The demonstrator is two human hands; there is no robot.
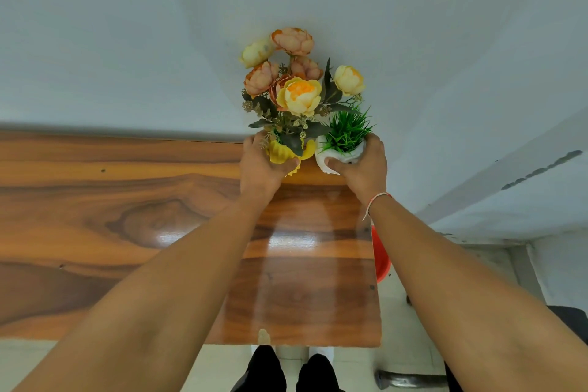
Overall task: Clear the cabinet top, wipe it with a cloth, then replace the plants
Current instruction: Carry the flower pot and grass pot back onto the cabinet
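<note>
A yellow pot (pixel 280 153) of orange and cream flowers (pixel 299 95) stands at the back right of the wooden cabinet top (pixel 127 216), by the wall. My left hand (pixel 261 169) grips this pot, thumb across its front. Right beside it is a small white pot (pixel 337 157) of green grass (pixel 346 130). My right hand (pixel 366 165) grips the white pot, fingers curled round its side. The two pots nearly touch. I cannot tell whether either pot rests on the wood or is just above it. No cloth is in view.
A pale wall (pixel 127 41) rises directly behind the cabinet. A red bucket (pixel 380 254) sits on the floor past the cabinet's right edge. My black shoes (pixel 286 369) show below the front edge. A white ledge (pixel 509 200) runs along the right.
</note>
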